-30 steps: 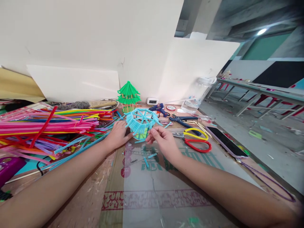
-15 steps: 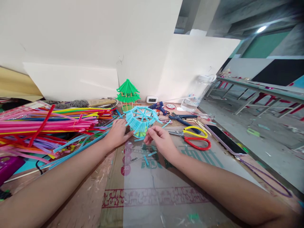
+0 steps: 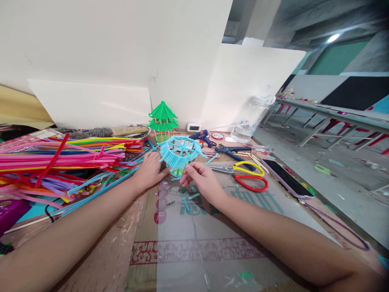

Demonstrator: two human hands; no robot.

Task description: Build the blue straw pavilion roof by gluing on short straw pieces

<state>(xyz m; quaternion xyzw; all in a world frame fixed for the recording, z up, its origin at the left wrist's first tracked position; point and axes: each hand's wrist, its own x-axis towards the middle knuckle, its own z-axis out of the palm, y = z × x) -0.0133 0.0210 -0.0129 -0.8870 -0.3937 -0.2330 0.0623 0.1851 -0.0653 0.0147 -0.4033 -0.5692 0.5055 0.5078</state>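
Note:
A light blue roof-shaped model of cut straws [image 3: 180, 152] stands on the table in front of me. My left hand [image 3: 149, 170] rests against its left side, thumb stretched toward its base, fingers curled on the rim. At the lower front edge of the model, my right hand [image 3: 200, 177] pinches the hanging blue straw pieces between thumb and fingers. Short blue straw offcuts [image 3: 187, 201] lie on the printed cardboard [image 3: 194, 239] just below my hands.
A big pile of coloured straws [image 3: 57, 160] fills the left. Behind the model stands a green straw pagoda [image 3: 163, 118]. Red-and-yellow scissors [image 3: 246, 176], blue pliers [image 3: 231, 151], a blue glue gun [image 3: 203, 138], a phone [image 3: 285, 172] and a clear water jug [image 3: 251, 117] lie right.
My right hand has shifted a little to the left along the model's front edge. My left hand has stayed on the model's left side.

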